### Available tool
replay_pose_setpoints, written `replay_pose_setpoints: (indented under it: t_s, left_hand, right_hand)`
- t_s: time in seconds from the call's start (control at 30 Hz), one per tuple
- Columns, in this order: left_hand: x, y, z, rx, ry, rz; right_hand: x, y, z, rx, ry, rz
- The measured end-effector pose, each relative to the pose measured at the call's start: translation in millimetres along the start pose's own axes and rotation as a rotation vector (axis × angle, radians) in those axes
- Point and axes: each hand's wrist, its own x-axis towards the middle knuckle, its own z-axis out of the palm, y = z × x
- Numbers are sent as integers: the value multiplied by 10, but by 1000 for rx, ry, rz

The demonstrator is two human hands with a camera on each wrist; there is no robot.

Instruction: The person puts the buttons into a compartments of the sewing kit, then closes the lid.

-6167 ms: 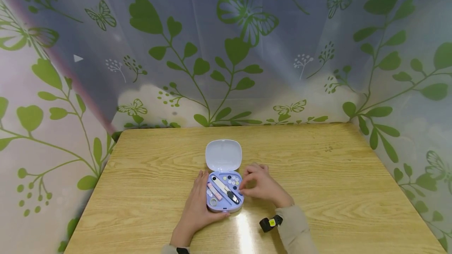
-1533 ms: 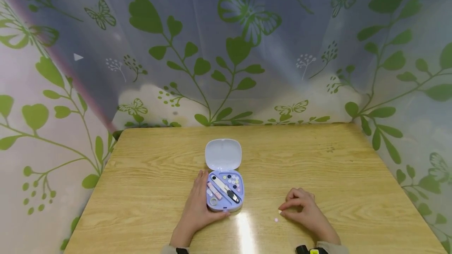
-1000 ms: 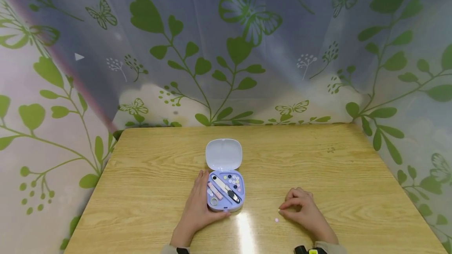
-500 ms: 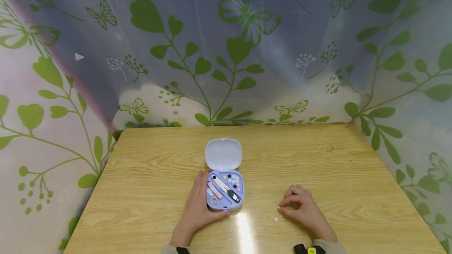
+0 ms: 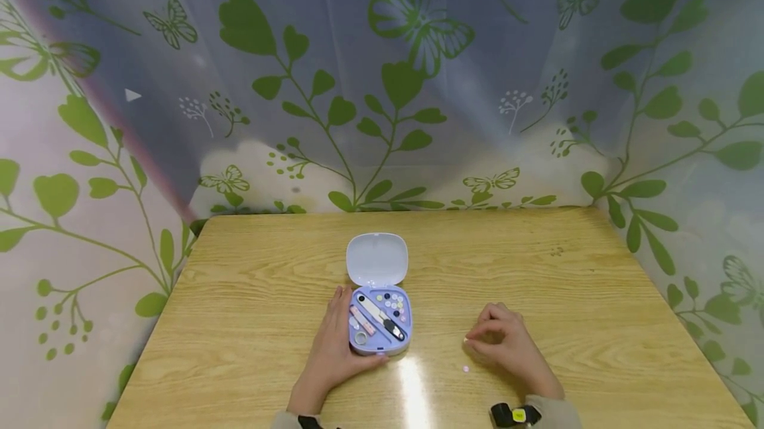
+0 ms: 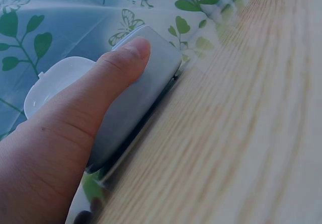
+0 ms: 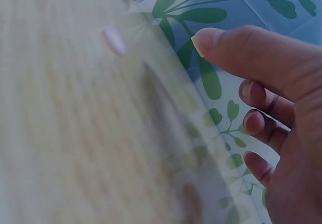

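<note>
A lilac sewing kit box (image 5: pixel 380 349) stands on the table, its pale lid (image 5: pixel 377 259) raised. Along its left side lie the fingers of my left hand (image 5: pixel 335 356), while the thumb presses on the front wall, as the left wrist view also shows. In the box are thread snips (image 5: pixel 382 317), a rolled pink strip (image 5: pixel 362 320), a small ring-shaped item (image 5: pixel 361 338) and several buttons (image 5: pixel 395 303). To the right of it, my right hand (image 5: pixel 507 344) pinches a small pale-yellow button (image 5: pixel 466 340) between thumb and forefinger. Just below these fingertips a pink button (image 5: pixel 466 369) lies on the table.
The wooden table (image 5: pixel 262 270) reaches back to a curtain (image 5: pixel 334 84) printed with leaves and butterflies, which also hangs along both sides. A black band with a yellow label (image 5: pixel 518 415) sits on my right wrist.
From the box's right edge, my right hand moved to the loose buttons on the table. Lately it has shifted slightly left and away from me, pinching the pale-yellow button. My left hand stayed put.
</note>
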Motion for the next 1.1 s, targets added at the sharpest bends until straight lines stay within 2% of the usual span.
replay_pose_setpoints:
  t_s: [0.2, 0.5, 0.7, 0.83, 1.1]
  left_hand:
    - [0, -1, -10, -4, -10, -13]
    - [-6, 10, -18, -17, -22, -26]
    - [-10, 5, -7, -9, -5, -11]
    - [-12, 8, -9, -4, 9, 4]
    - [-7, 1, -4, -3, -13, -13]
  right_hand:
    - [106, -27, -16, 16, -15, -29]
    - [279, -114, 28, -14, -26, -16]
    - [498, -318, 67, 6, -6, -106]
    - [619, -434, 79, 37, -17, -128]
    - [731, -148, 239, 28, -50, -159]
